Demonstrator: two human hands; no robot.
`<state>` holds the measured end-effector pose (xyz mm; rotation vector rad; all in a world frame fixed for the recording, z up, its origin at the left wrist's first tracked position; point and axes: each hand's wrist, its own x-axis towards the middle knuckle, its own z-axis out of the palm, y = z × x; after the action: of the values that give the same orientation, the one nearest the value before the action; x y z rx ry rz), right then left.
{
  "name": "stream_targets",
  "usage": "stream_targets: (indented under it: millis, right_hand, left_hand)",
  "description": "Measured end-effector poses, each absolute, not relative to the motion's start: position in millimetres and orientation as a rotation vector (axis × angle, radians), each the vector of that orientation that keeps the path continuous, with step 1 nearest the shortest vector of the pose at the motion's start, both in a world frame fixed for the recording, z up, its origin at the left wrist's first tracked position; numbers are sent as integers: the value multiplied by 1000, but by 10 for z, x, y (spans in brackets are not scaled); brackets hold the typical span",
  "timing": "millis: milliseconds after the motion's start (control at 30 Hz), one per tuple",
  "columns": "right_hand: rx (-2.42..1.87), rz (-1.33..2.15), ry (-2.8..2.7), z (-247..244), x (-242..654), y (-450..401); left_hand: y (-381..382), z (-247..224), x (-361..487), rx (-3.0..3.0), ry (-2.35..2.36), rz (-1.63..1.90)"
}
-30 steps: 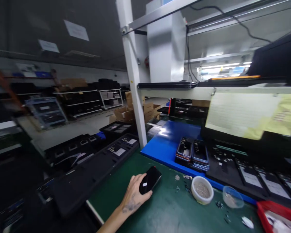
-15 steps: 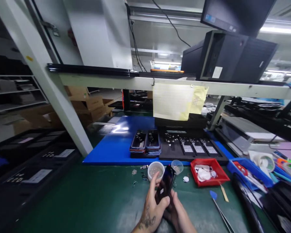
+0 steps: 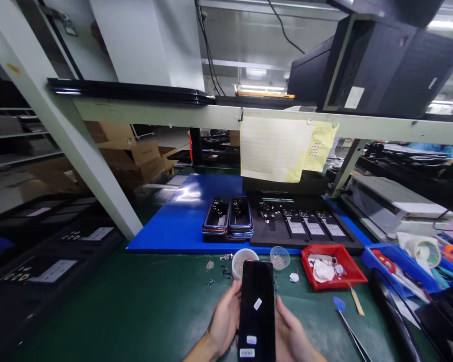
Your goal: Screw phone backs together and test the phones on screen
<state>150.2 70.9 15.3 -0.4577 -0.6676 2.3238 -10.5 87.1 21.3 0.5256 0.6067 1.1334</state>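
A black phone (image 3: 257,286) with several small white labels faces up, upright in view, above the green mat. My left hand (image 3: 223,318) holds its left edge, the fingers partly behind it. On the right side my right hand (image 3: 292,329) supports the phone, thumb raised beside the edge and the other fingers hidden beneath. Just beyond the phone are a white tub (image 3: 243,257) of small parts, partly covered by the phone's top, and a clear round dish (image 3: 280,258).
Stacked phone frames (image 3: 227,234) and a black foam tray (image 3: 264,237) lie on a blue mat (image 3: 154,241). At right are a red tray (image 3: 334,284), tweezers (image 3: 353,334) and a blue bin (image 3: 403,281). A shelf beam (image 3: 196,116) crosses above.
The phone has turned from a tilted, angled pose to face me squarely, showing more labels. My hands have moved apart to its two sides. The camera view has shifted slightly.
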Motion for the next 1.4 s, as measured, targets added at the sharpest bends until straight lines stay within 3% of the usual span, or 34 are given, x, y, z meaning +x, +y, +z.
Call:
stream_targets:
  millis: [133,267,733,1167,1400]
  right_hand:
    - [-476,2274,-713,-236,1525,696]
    - [-580,2253,-743,-407,1517,693]
    - [-574,2268,-579,-113,1407,681]
    - [-815,2025,-901,-538,1401,644]
    - [-859,2050,-866,-533,1373,635]
  left_hand:
    - [833,211,-71,410,607,1019]
    - [814,186,-46,418,711,1122]
    - [782,159,-69,396,661,1176]
    - [831,154,-102,410,722,1277]
    - [824,72,-125,617,811,1345]
